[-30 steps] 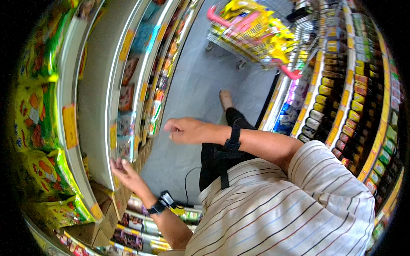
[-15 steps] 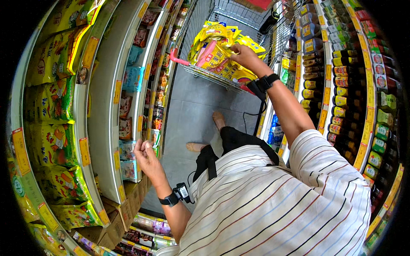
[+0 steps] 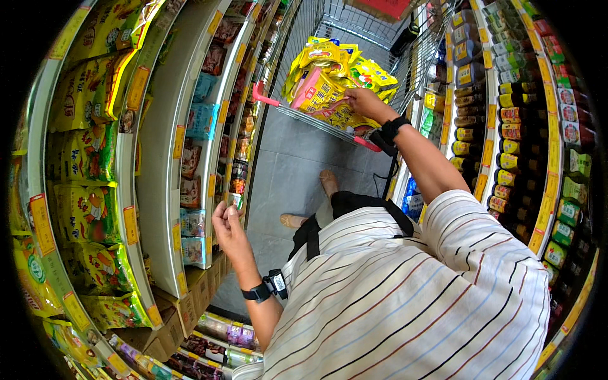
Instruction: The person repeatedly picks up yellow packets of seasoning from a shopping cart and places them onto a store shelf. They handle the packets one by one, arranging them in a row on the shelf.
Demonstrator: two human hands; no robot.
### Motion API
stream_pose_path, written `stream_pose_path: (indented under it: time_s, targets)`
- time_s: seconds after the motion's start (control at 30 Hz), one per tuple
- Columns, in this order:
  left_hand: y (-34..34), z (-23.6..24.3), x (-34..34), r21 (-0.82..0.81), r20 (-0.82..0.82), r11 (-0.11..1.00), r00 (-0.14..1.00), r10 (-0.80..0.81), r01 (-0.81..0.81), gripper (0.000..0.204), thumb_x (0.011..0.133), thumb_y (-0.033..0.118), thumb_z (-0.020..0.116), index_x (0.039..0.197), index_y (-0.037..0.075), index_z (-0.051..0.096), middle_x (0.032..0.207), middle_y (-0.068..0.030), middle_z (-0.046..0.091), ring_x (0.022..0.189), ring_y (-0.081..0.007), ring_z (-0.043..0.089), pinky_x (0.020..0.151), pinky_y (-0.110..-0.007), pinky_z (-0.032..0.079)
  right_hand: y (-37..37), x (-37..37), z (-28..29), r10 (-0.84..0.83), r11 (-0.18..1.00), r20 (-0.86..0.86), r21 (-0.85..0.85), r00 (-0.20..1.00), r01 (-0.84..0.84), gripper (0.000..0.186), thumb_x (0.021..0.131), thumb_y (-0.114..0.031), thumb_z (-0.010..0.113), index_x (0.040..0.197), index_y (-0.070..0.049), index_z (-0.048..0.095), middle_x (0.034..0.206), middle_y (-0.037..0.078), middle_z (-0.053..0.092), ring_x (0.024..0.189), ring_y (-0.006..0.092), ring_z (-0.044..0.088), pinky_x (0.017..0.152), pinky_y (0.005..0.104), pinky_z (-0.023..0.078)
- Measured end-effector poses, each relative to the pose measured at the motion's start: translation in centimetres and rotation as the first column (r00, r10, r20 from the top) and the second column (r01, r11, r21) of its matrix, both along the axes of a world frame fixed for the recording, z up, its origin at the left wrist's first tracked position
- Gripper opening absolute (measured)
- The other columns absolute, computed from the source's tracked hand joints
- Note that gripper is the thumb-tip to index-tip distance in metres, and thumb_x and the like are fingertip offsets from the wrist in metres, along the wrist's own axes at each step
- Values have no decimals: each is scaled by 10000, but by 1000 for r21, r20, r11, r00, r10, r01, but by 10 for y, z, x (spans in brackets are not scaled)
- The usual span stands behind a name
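Shelving on both sides of a grey floor (image 3: 269, 152): left shelving (image 3: 161, 158) with large yellow-green packets (image 3: 88, 212), right shelving (image 3: 486, 155) with dark bottles and jars. Person in striped shirt (image 3: 405, 278) between. Wire cart (image 3: 316, 123) ahead, pink ends to its push bar. In it, a heap of yellow packets (image 3: 323, 60), bunched toward the near end; far part of the basket shows bare wire.

Progress, as judged: a fair load is in the cart, lying loose and overlapped. Handling at the heap looks unfinished, since the right hand (image 3: 367, 103) is on its near right side. Whether any packet is yet to be added or shifted, cannot tell.

Right grip: fingers curled, nearly closed, against the packets; whether one is pinched, cannot tell. Left hand (image 3: 231, 229) apart from the cart, near the left shelf edge; its grip half-open, fingers loosely bent, nothing seen in it.

Counts, big to small: one cart; about six yellow-green packets facing out in the clearest left row; cart packets several, overlap prevents a firm number; bottles too many to count; two shoes (image 3: 329, 182); two hands; two dark wristbands (image 3: 256, 292), one per wrist; one small box (image 3: 277, 283) beside the left band.
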State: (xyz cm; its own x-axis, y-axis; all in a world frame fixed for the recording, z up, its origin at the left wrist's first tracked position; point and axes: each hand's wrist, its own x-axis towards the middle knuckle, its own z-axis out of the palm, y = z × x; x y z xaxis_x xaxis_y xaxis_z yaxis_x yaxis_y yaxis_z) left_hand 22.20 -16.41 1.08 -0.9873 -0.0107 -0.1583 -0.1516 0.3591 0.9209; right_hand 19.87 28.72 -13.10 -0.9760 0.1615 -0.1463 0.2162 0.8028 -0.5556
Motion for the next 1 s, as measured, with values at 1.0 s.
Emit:
stream_pose_path:
  time_s: [1.0]
  targets:
    - [42, 12, -30, 728, 383, 685, 845, -373, -28, 502, 893, 283, 709, 1258, -14, 536, 1166, -114, 644, 989, -180, 659, 846, -319, 545, -175, -2, 136, 327, -145, 267, -934, 907, 327, 431, 989, -285, 555, 1300, 7, 496, 1243, 125, 619, 1079, 189, 641, 920, 341, 537]
